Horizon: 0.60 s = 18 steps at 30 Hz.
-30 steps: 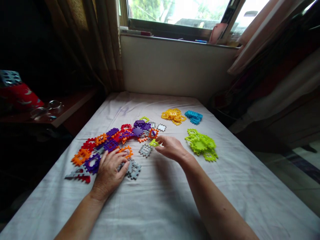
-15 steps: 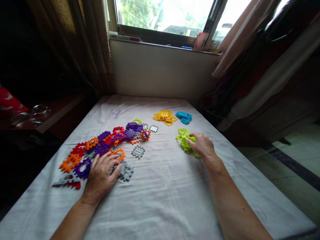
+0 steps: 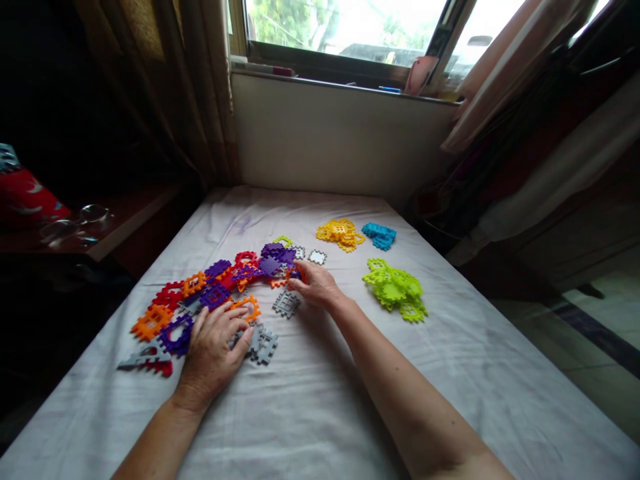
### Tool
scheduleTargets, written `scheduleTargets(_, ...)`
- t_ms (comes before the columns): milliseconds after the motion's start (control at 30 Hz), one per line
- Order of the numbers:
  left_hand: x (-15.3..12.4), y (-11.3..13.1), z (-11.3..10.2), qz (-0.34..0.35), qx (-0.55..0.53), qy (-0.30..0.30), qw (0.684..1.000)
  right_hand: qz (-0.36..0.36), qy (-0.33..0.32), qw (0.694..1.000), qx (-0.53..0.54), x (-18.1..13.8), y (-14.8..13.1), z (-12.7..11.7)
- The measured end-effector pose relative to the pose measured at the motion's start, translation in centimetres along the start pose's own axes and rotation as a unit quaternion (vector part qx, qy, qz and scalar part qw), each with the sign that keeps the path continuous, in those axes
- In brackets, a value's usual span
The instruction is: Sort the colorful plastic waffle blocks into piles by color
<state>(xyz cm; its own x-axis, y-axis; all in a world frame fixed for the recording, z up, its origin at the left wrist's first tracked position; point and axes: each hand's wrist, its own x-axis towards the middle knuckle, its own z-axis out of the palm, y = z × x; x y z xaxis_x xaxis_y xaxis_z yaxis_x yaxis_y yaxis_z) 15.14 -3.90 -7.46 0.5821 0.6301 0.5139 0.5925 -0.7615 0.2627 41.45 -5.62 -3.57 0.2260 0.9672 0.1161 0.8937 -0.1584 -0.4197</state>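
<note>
A mixed heap of interlocking plastic tiles (image 3: pixel 220 283), orange, purple, red and grey, lies on the white sheet (image 3: pixel 320 400). My left hand (image 3: pixel 213 350) rests flat on grey tiles (image 3: pixel 265 343) at the heap's near edge, fingers spread. My right hand (image 3: pixel 315 283) reaches into the heap's right end, fingertips on the tiles there; whether it grips one is hidden. A grey tile (image 3: pixel 287 303) lies just left of that hand. Sorted piles sit to the right: lime green (image 3: pixel 397 290), yellow (image 3: pixel 340 233), blue (image 3: pixel 379 235).
The sheet-covered surface runs to a wall under a window sill (image 3: pixel 340 77) with curtains on both sides. A dark side shelf (image 3: pixel 85 230) at the left holds glass items and a red object. The floor drops away at the right.
My right hand carried a lime green tile to the green pile, left it there, and came back to the right end of the mixed heap. My left hand stayed put.
</note>
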Motion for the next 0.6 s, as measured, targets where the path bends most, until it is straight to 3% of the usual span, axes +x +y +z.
scheduleTargets(100, -0.1, 0.1, 0.0, 0.002, -0.003, 0.009, 1.000, -0.032, -0.011, 0.999, 0.007, 1.2, -0.7, -0.6)
scheduleTargets(233, -0.1, 0.3, -0.1, 0.003, -0.006, 0.018, 1.000, 0.061, 0.016, 0.996, -0.055, 4.6, -0.1, -1.8)
scheduleTargets(333, -0.1, 0.3, 0.0, 0.005, -0.008, 0.024, 1.000, 0.082, -0.007, 0.990, -0.114, 8.1, 0.3, -2.1)
scheduleTargets(600, -0.4, 0.4, 0.1, 0.007, -0.005, 0.025, 1.000, 0.153, -0.066, 0.976, -0.139, 14.5, -0.2, -0.4)
